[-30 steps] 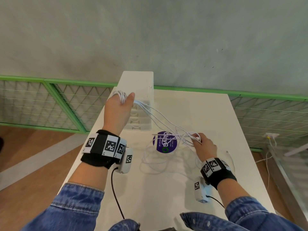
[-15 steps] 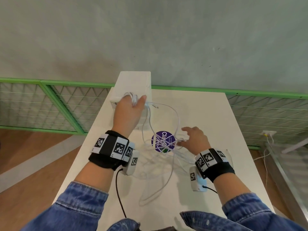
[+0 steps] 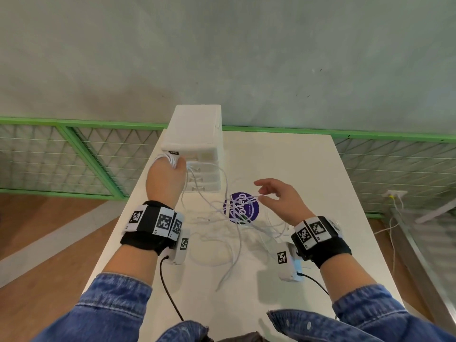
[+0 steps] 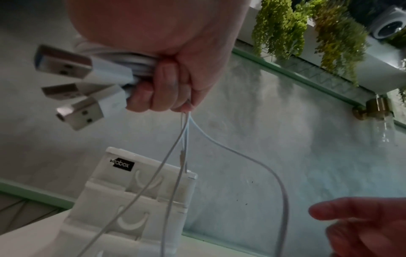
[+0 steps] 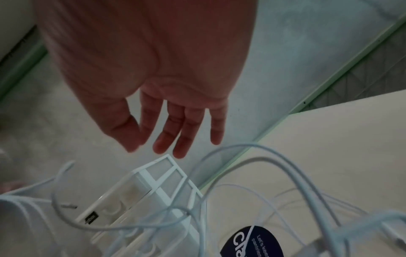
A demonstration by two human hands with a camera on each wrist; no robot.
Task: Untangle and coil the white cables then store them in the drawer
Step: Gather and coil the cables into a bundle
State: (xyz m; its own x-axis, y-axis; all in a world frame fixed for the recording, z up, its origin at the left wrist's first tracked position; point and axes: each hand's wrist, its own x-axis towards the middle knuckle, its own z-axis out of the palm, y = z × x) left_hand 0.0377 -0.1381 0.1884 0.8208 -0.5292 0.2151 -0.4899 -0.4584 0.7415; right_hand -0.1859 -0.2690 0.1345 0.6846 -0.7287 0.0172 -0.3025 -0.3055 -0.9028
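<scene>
Currently, step: untangling; no coil finished, nothing stored.
Table [image 3: 308, 169]: white, carrying everything.
Drawer unit [image 3: 197, 134]: white, at 12 o'clock on the table, drawers look closed.
White cables [image 3: 229, 233]: loose tangle at centre, over a purple sticker [image 3: 249, 208].
Left hand [image 3: 165, 183]: at 11 o'clock, raised, fist gripping the cables near their USB plugs [image 4: 66, 64].
Right hand [image 3: 281, 201]: at 2 o'clock, fingers spread and slack, empty above the strands.
Next move, likely: right hand takes one strand and draws it clear.
</scene>
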